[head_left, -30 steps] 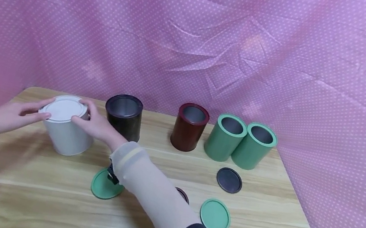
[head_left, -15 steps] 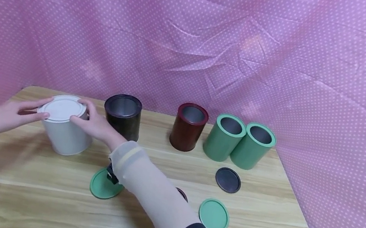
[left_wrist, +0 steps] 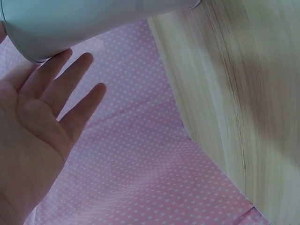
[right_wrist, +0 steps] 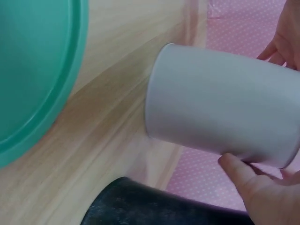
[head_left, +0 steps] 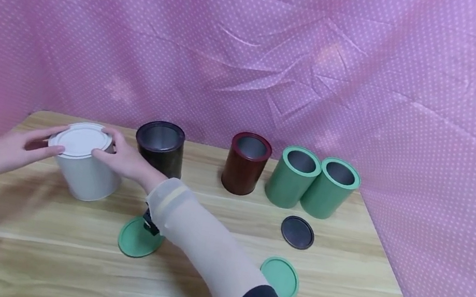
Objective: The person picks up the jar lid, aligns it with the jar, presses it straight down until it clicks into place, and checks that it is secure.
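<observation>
A white can [head_left: 88,181] stands upright at the left of the table with its white lid [head_left: 80,140] seated on top. My left hand [head_left: 13,150] grips the can's top from the left, thumb and index finger at the lid's edge. In the left wrist view its other fingers are spread along the can's side. From the right, my right hand [head_left: 125,157] holds the opposite edge, with its thumb on the near rim and a finger on the far rim. The right wrist view shows a fingertip [right_wrist: 229,161] against the can wall.
An open black can [head_left: 161,156] stands just behind my right wrist. Farther right are an open dark red can [head_left: 243,170] and two open green cans [head_left: 286,183]. A green lid [head_left: 134,241], another green lid [head_left: 279,279] and a black lid [head_left: 298,232] lie on the table [head_left: 354,273].
Both hands keep their place on the white can. My right forearm has shifted slightly and now hides the dark lid whose edge showed beside it before.
</observation>
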A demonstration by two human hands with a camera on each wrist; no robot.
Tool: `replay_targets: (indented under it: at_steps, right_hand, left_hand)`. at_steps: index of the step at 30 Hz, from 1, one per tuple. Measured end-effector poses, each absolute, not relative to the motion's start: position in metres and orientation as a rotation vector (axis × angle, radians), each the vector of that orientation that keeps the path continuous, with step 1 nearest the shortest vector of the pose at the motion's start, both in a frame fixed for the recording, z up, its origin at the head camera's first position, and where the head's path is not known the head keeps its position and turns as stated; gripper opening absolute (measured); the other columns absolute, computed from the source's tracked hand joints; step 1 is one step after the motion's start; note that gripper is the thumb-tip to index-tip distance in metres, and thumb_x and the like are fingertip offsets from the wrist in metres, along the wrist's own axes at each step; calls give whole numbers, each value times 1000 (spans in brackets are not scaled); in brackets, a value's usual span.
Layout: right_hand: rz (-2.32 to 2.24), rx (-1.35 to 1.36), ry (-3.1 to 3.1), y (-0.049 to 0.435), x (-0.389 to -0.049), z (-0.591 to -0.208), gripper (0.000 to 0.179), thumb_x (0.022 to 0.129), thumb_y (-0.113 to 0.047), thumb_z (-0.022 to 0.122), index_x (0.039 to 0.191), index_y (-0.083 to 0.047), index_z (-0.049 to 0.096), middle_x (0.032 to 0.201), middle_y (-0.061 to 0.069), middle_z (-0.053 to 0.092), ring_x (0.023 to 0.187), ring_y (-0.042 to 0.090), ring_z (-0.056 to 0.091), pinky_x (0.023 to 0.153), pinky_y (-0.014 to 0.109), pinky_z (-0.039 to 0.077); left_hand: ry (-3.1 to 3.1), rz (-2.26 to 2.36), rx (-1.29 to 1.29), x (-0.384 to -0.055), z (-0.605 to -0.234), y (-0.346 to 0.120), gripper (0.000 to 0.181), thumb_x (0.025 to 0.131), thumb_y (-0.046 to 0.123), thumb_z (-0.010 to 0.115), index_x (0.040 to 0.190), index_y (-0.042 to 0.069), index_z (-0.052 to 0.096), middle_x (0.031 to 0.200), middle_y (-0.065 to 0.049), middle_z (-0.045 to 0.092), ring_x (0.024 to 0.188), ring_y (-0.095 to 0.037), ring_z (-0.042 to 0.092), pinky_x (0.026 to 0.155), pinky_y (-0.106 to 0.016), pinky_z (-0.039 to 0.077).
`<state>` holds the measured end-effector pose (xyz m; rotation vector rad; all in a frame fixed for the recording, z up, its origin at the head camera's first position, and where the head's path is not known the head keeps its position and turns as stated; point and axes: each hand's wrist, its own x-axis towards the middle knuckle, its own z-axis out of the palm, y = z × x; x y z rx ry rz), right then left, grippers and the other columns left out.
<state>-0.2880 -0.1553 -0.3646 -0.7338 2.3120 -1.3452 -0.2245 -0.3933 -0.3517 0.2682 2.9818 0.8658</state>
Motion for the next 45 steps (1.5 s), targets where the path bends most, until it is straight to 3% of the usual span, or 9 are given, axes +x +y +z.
replay_targets:
  at_steps: [3, 5, 7, 9, 16, 21, 35, 41, 45]
  right_hand:
    - [-1290, -739, 2375, -158, -285, -359, 60, 96, -37, 57, 149, -30, 30, 145, -6, 47, 130, 5, 46, 105, 21, 39]
    - [-1283, -746, 2386, -157, -284, -356, 61, 97, -39, 55, 151, -29, 29, 147, -8, 46, 131, 5, 45, 106, 21, 39]
    - [-1293, -739, 2372, -151, -282, -353, 62, 97, -41, 54, 151, -31, 27, 148, -10, 44, 133, 5, 44, 107, 23, 39]
    - [-1295, -745, 2350, -142, -282, -349, 63, 97, -44, 53, 152, -33, 25, 151, -10, 40, 135, 6, 42, 108, 25, 38]
    - [-1280, -815, 2356, -106, -277, -320, 66, 97, -48, 51, 154, -33, 21, 157, -8, 31, 140, 14, 38, 110, 31, 39]
    - [-1141, -928, 2502, -75, -279, -301, 69, 98, -47, 51, 155, -27, 19, 159, -4, 27, 145, 14, 29, 117, 31, 28]
    - [-891, -941, 2733, 53, -280, -290, 69, 98, -41, 54, 155, -21, 21, 163, 3, 13, 150, 19, 13, 121, 42, 19]
    - [-840, -859, 2819, 106, -272, -299, 71, 96, -41, 57, 155, -21, 22, 164, 5, 11, 146, 27, 26, 119, 48, 22]
    - [-823, -792, 2855, 135, -265, -303, 73, 96, -41, 58, 155, -20, 22, 164, 6, 10, 146, 29, 25, 119, 49, 22]
  left_hand:
    - [3018, 833, 247, -225, -349, -395, 63, 98, 37, 55, 151, 12, 32, 137, -35, 46, 109, -23, 60, 84, -53, 50]
    - [3022, 809, 230, -225, -347, -394, 64, 98, 39, 54, 152, 13, 32, 141, -35, 43, 117, -36, 57, 87, -57, 48]
    - [3001, 805, 235, -225, -345, -391, 66, 98, 40, 53, 153, 13, 28, 145, -36, 36, 124, -58, 40, 89, -69, 38]
    - [2972, 809, 252, -226, -343, -386, 67, 99, 41, 50, 154, 14, 24, 148, -37, 28, 125, -65, 30, 89, -77, 30]
    - [2976, 903, 326, -228, -327, -368, 65, 101, 38, 47, 156, 18, 18, 158, -28, 12, 139, -59, 8, 95, -82, 13]
    - [3025, 833, 325, -230, -313, -354, 69, 100, 42, 45, 157, 17, 14, 160, -24, 2, 145, -47, -8, 104, -77, -4]
    - [3210, 474, 451, -236, -288, -261, 78, 96, 56, 47, 155, 14, 21, 159, -23, 15, 145, -48, 8, 111, -69, 12]
    - [3283, 421, 523, -233, -294, -212, 75, 96, 57, 46, 153, 11, 29, 159, -21, 19, 144, -49, 14, 114, -65, 14]
    - [3325, 395, 620, -233, -300, -178, 69, 97, 50, 50, 151, 11, 33, 157, -21, 25, 143, -48, 20, 114, -63, 19]
